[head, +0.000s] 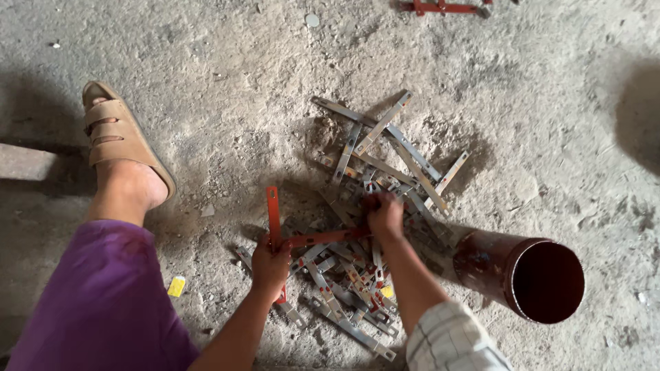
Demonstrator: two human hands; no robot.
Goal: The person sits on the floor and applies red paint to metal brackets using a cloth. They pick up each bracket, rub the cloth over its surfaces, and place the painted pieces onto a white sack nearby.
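— Gripping what, on the left side?

— My left hand (pixel 269 263) has its grip clenched around red metal strips (pixel 274 217): one stands nearly upright out of the fist toward twelve o'clock, and another runs from the fist toward three o'clock, across to my right hand (pixel 385 216).

— And further left than that?

— At nine o'clock from the left hand I see my leg in purple cloth (pixel 103 302), and at ten o'clock my foot in a tan sandal (pixel 113 134), flat on the dusty concrete floor (pixel 227 82). A small yellow scrap (pixel 177 286) lies on the floor just beside the purple cloth.

— The right hand?

— Its grip is closed on the far end of the sideways red strip, right over the pile of grey metal strips (pixel 385 161). That pile spreads from under both hands out toward twelve and one o'clock, the strips crossing one another.

— Anything to the right?

— A dark red pipe section (pixel 519 271) lies on its side at four o'clock from the right hand, near the pile, its open mouth facing the camera. At the top edge, around one o'clock, sits another red metal piece (pixel 443 7), well apart.
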